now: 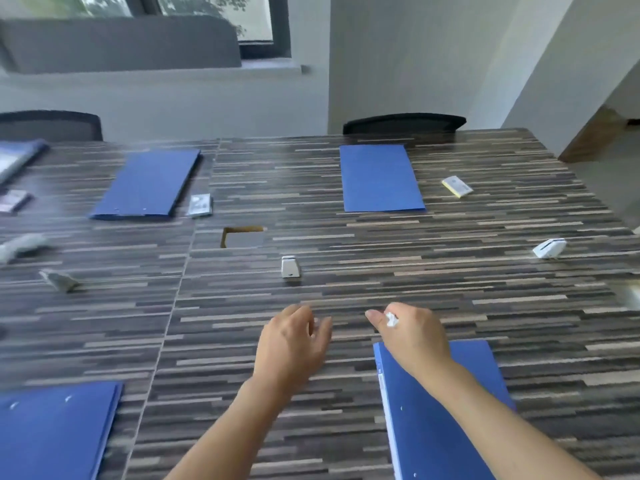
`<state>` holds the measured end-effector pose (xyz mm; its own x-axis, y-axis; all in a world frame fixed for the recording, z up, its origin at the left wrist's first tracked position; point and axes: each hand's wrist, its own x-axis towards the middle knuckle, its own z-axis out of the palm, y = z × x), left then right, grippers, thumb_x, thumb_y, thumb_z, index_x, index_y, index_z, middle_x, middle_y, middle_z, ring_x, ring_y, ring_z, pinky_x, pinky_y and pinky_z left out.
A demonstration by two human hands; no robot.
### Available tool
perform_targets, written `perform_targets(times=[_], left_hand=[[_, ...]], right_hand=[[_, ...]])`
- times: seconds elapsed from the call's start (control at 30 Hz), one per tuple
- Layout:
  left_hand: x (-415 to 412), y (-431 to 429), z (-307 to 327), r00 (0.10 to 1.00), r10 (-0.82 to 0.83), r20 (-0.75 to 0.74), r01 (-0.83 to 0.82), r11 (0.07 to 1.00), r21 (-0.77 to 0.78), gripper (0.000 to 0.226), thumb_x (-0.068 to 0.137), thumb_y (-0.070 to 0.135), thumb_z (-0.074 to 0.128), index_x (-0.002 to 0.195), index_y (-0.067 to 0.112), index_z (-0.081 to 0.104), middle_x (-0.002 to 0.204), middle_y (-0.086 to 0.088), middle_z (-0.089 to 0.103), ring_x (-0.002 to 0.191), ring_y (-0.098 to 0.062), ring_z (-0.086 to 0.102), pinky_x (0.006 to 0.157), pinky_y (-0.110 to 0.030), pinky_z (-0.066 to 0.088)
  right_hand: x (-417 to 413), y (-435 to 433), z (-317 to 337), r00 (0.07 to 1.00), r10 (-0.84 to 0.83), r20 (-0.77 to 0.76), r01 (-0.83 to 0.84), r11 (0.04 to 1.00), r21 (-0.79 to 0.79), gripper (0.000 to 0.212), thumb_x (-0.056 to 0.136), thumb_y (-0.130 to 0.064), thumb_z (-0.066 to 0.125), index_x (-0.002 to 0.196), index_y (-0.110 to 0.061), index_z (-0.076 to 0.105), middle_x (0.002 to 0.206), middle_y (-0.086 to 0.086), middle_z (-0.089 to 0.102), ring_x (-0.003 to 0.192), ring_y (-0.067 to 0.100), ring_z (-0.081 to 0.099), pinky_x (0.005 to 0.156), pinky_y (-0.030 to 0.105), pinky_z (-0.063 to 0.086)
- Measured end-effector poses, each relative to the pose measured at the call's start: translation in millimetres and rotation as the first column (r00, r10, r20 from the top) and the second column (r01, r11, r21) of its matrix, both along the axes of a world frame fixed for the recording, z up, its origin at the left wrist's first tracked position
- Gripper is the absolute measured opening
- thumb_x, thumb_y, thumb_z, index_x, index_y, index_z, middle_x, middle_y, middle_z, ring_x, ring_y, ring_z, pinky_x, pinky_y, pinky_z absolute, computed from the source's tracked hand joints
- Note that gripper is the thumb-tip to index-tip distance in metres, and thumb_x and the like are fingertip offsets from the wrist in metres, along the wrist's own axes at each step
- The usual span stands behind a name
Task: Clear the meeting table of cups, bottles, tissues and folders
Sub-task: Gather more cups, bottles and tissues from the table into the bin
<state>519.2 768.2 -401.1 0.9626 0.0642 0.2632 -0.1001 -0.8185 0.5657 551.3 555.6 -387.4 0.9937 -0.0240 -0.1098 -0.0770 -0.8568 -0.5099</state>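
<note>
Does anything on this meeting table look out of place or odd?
Near the middle of the table, a rectangular hole sits open, its raw wooden edge showing. Also, the right hand pinches a small crumpled white scrap, probably tissue.

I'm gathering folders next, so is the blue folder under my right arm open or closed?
Closed: the blue folder lies flat, showing only its plain cover; no pages are visible.

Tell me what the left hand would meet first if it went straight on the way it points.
Probably the small white stand just ahead of the left hand; depth is hard to judge.
</note>
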Motion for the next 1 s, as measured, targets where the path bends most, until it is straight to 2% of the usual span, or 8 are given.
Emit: perform_targets(times=[0.13, 0.23, 0.3, 0.4, 0.53, 0.63, 0.83, 1.0], left_hand=[[-69.9, 41.3, 21.9, 0.986, 0.167, -0.002, -0.167, 0.985, 0.030, 0.046, 0.094, 0.044, 0.048, 0.057, 0.018, 0.038, 0.053, 0.008, 0.037, 0.047, -0.017, 0.039, 0.047, -0.033, 0.035], [-131.0, 76.7, 43.1, 0.961, 0.273, -0.047, -0.271, 0.962, 0.037, 0.034, 0.097, 0.041, 0.051, 0.070, 0.020, 0.046, 0.059, 0.006, 0.051, 0.053, -0.020, 0.051, 0.050, -0.038, 0.043], [-172.5, 103.6, 55.3, 0.931, 0.361, -0.046, -0.359, 0.932, 0.050, 0.021, 0.094, 0.029, 0.060, 0.079, 0.018, 0.050, 0.062, 0.000, 0.059, 0.057, -0.027, 0.056, 0.051, -0.040, 0.045], [-225.9, 143.4, 66.8, 0.881, 0.474, 0.008, -0.473, 0.877, 0.088, 0.014, 0.087, 0.022, 0.061, 0.077, 0.016, 0.053, 0.060, -0.004, 0.057, 0.057, -0.036, 0.056, 0.049, -0.040, 0.045], [-298.7, 202.1, 82.7, 0.811, 0.585, 0.028, -0.583, 0.801, 0.140, 0.016, 0.085, 0.026, 0.051, 0.072, 0.016, 0.049, 0.057, 0.000, 0.051, 0.052, -0.032, 0.052, 0.046, -0.035, 0.037], [-348.3, 242.4, 90.4, 0.747, 0.664, 0.032, -0.661, 0.736, 0.148, 0.010, 0.084, 0.019, 0.061, 0.076, 0.015, 0.056, 0.064, -0.002, 0.059, 0.058, -0.033, 0.058, 0.051, -0.036, 0.042], [-438.0, 323.8, 98.6, 0.665, 0.747, -0.028, -0.737, 0.661, 0.140, 0.005, 0.083, 0.014, 0.068, 0.086, 0.016, 0.064, 0.074, -0.002, 0.067, 0.070, -0.031, 0.065, 0.061, -0.039, 0.051], [-501.7, 408.4, 109.0, 0.687, 0.727, -0.024, -0.720, 0.685, 0.111, 0.012, 0.088, 0.017, 0.065, 0.100, 0.015, 0.068, 0.090, -0.001, 0.072, 0.082, -0.025, 0.067, 0.070, -0.034, 0.051]], right_hand=[[-50.1, 36.5, 22.3, 0.987, 0.158, 0.022, -0.157, 0.987, -0.038, 0.063, 0.093, -0.065, 0.049, 0.055, -0.016, 0.039, 0.047, -0.005, 0.044, 0.048, 0.017, 0.042, 0.044, 0.030, 0.025], [-87.3, 70.1, 37.7, 0.974, 0.223, 0.037, -0.223, 0.975, -0.011, 0.059, 0.097, -0.048, 0.054, 0.051, -0.018, 0.034, 0.047, -0.003, 0.038, 0.050, 0.023, 0.040, 0.048, 0.034, 0.027], [-107.4, 93.9, 44.2, 0.963, 0.268, 0.030, -0.267, 0.963, -0.030, 0.054, 0.097, -0.036, 0.055, 0.050, -0.018, 0.036, 0.052, -0.001, 0.044, 0.058, 0.030, 0.045, 0.052, 0.034, 0.029], [-132.6, 125.1, 49.6, 0.945, 0.322, 0.053, -0.322, 0.947, -0.009, 0.040, 0.095, -0.036, 0.060, 0.062, -0.014, 0.062, 0.066, 0.012, 0.065, 0.066, 0.037, 0.060, 0.055, 0.032, 0.035], [-171.6, 179.5, 61.3, 0.878, 0.467, 0.105, -0.469, 0.883, -0.001, 0.022, 0.094, -0.029, 0.063, 0.082, -0.014, 0.075, 0.075, 0.012, 0.074, 0.077, 0.037, 0.069, 0.062, 0.036, 0.049], [-201.1, 225.2, 67.5, 0.819, 0.554, 0.149, -0.558, 0.830, -0.016, 0.013, 0.091, -0.024, 0.067, 0.090, -0.017, 0.077, 0.082, 0.008, 0.078, 0.081, 0.034, 0.071, 0.069, 0.039, 0.054], [-266.0, 326.2, 73.5, 0.767, 0.624, 0.145, -0.626, 0.779, -0.044, 0.017, 0.092, -0.018, 0.065, 0.104, -0.017, 0.078, 0.096, 0.007, 0.079, 0.090, 0.033, 0.072, 0.073, 0.036, 0.054], [-324.1, 415.5, 71.0, 0.777, 0.617, 0.127, -0.621, 0.784, -0.009, 0.016, 0.090, -0.013, 0.063, 0.097, -0.015, 0.077, 0.094, 0.006, 0.078, 0.089, 0.032, 0.071, 0.072, 0.036, 0.051]])
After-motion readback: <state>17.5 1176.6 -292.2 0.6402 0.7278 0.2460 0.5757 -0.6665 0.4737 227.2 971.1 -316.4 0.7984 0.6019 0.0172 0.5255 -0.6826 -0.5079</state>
